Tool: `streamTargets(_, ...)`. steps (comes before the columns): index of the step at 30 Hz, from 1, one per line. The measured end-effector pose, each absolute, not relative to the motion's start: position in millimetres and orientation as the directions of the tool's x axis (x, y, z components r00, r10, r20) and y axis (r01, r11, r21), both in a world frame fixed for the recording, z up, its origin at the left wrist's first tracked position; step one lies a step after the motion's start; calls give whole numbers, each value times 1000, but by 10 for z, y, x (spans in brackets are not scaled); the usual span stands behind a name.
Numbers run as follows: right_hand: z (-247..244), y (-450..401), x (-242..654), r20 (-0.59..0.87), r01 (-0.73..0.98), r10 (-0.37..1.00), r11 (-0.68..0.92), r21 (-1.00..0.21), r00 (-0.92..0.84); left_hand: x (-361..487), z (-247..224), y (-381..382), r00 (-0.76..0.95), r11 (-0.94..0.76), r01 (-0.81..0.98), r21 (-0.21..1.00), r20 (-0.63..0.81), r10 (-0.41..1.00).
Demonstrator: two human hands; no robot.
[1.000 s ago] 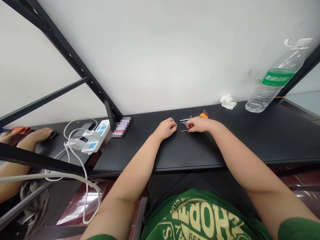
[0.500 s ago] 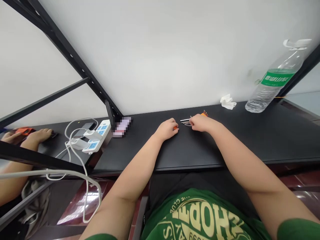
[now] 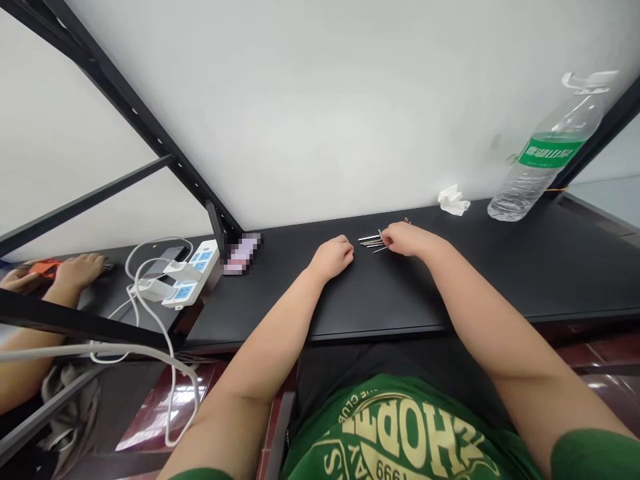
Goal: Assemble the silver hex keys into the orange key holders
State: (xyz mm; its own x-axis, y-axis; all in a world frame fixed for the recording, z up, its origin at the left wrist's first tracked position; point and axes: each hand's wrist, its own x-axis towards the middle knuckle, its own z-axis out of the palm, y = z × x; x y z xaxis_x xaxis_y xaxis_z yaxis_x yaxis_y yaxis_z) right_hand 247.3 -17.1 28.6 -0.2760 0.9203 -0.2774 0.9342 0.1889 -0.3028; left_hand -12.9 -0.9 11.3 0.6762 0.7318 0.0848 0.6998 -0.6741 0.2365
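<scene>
Black tabletop [image 3: 390, 300], matt, one, against a pale wall [image 3: 325, 120] at 12 o'clock; glossy red floor [image 3: 170, 393], 8 o'clock. Centre: slim metal rods [image 3: 369, 241], lying together. Right hand [image 3: 404, 238], 3 o'clock of them: fingers drawn nearly closed at their ends, grip cannot be told. Left hand [image 3: 332, 259], 8 o'clock: fingers curled in, contents hidden. Also: crumpled tissue [image 3: 453, 201] and capped bottle [image 3: 540, 160], 2 o'clock; power strip [image 3: 194, 275], 9 o'clock.

Shared work area, black desktop [image 3: 500, 267] against plain wall [image 3: 350, 120], metal frame divider [image 3: 135, 113], power strip [image 3: 193, 273], neighbouring person's hands [image 3: 80, 270]
</scene>
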Motion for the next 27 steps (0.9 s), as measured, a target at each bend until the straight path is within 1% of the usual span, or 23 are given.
streamTargets(4,256,-150,2459,-323,942,916,136,-308,-238,-137,76,11,650,-646,708,284,95,754)
streamTargets(6,241,-141,2461,-290,943,931,130,-306,-223,-146,54,26,644,-639,696,328,108,757)
streamTargets(11,203,-151,2376,-179,958,965,144,-246,-191,-168,20,65,624,-614,658,437,139,769)
streamTargets(13,175,-167,2268,-117,937,965,195,-288,-237,-180,9,83,595,-580,646,495,150,790)
streamTargets(15,138,-185,2124,-68,884,942,283,-373,-330,-200,-4,105,538,-504,639,581,129,833)
streamTargets(17,96,-202,1972,-63,836,908,351,-423,-413,-224,-9,125,477,-425,641,639,102,873)
streamTargets(18,78,-208,1903,-68,829,904,354,-433,-422,-237,-6,131,462,-417,650,635,106,881)
streamTargets(19,62,-212,1842,-70,831,907,347,-435,-416,-249,0,133,460,-435,666,606,125,879)
streamTargets(21,41,-211,1752,-70,840,916,330,-431,-396,-269,19,126,476,-495,710,500,177,861)
streamTargets(23,31,-203,1704,-68,845,913,341,-413,-402,-280,33,112,514,-539,735,411,179,839)
streamTargets(25,29,-198,1688,-63,846,903,372,-383,-426,-285,29,105,556,-565,730,384,148,818)
streamTargets(27,29,-205,1687,-43,843,893,407,-352,-449,-287,10,112,593,-593,706,388,135,794)
